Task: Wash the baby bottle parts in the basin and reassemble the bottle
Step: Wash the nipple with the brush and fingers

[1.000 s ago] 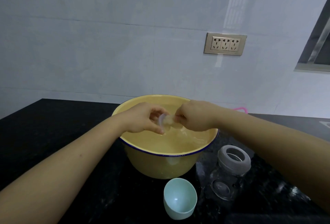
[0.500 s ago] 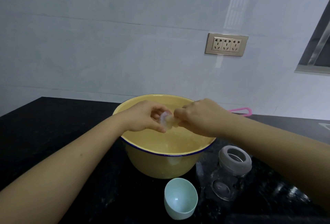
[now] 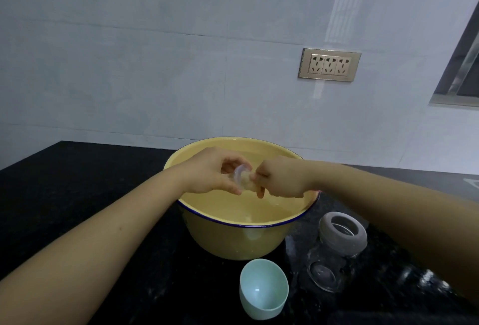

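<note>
Yellow blue-rimmed enamel basin (image 3: 233, 241) holds water, and just above it the left hand (image 3: 210, 172) and the right hand (image 3: 282, 179) both pinch the clear silicone teat (image 3: 242, 178), so washing seems under way. Reassembly is not yet begun: the clear bottle with grey ring (image 3: 327, 274) and the pale green cap (image 3: 263, 292) lie apart on the black counter (image 3: 77, 182).

Black countertop (image 3: 77, 182) with yellow basin (image 3: 233, 241), mint cap (image 3: 261, 291), clear bottle (image 3: 334, 254)

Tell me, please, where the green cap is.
Head view: the green cap lies on the black counter, in front of the yellow basin and left of the clear bottle.
</note>
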Action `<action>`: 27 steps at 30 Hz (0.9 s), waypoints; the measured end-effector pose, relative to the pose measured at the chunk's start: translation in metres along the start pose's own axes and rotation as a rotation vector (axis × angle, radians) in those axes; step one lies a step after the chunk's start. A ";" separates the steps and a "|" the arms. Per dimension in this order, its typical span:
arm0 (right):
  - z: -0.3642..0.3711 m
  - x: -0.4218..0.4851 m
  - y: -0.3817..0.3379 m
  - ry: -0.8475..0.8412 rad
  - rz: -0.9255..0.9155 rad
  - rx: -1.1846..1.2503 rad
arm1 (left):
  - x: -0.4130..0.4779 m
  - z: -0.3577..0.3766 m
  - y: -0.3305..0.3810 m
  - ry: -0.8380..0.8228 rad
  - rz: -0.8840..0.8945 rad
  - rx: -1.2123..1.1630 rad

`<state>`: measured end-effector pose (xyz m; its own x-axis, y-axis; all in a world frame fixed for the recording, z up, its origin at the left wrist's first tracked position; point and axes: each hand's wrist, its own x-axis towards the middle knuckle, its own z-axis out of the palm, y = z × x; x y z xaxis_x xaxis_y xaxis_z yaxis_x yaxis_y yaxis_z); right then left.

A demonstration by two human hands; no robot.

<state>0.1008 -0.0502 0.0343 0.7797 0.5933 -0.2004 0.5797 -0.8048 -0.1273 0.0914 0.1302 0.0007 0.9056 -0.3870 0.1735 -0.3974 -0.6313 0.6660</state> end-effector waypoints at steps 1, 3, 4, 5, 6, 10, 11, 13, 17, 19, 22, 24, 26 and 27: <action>-0.002 0.000 0.000 -0.013 0.012 0.063 | 0.000 0.000 0.001 0.003 0.002 0.013; -0.004 0.002 0.002 -0.022 0.043 0.198 | 0.000 0.000 0.001 0.015 0.004 0.024; -0.004 0.002 0.003 -0.019 0.055 0.254 | 0.000 0.000 0.002 0.018 0.004 0.026; -0.003 0.003 0.003 -0.011 0.058 0.283 | 0.000 0.000 0.002 0.020 0.001 0.029; -0.003 0.003 0.005 0.003 0.050 0.284 | 0.000 0.000 0.002 0.022 -0.002 0.031; -0.013 -0.007 0.019 0.034 0.000 0.130 | 0.001 0.000 0.001 0.048 -0.027 0.023; -0.016 -0.012 0.023 0.068 0.001 0.016 | 0.001 0.000 0.000 0.059 -0.037 0.021; -0.019 -0.020 0.032 0.161 -0.012 -0.211 | 0.002 -0.001 -0.002 0.079 -0.054 0.018; -0.018 -0.036 0.041 0.419 -0.130 -0.518 | 0.005 -0.001 -0.005 0.101 -0.074 0.023; -0.018 -0.038 0.051 0.616 -0.324 -0.681 | 0.005 -0.001 -0.006 0.104 -0.085 0.023; -0.014 -0.036 0.061 0.754 -0.412 -0.806 | 0.005 -0.001 -0.007 0.100 -0.094 0.036; -0.010 -0.034 0.060 0.781 -0.335 -0.757 | 0.005 -0.001 -0.007 0.098 -0.093 0.027; -0.010 -0.034 0.052 0.797 -0.239 -0.667 | 0.004 -0.001 -0.006 0.100 -0.083 0.005; -0.010 -0.034 0.047 0.784 -0.192 -0.632 | 0.004 -0.001 -0.006 0.104 -0.076 -0.008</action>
<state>0.1040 -0.1081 0.0451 0.4650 0.7377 0.4895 0.5532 -0.6737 0.4900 0.0973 0.1328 -0.0016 0.9436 -0.2663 0.1968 -0.3266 -0.6503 0.6859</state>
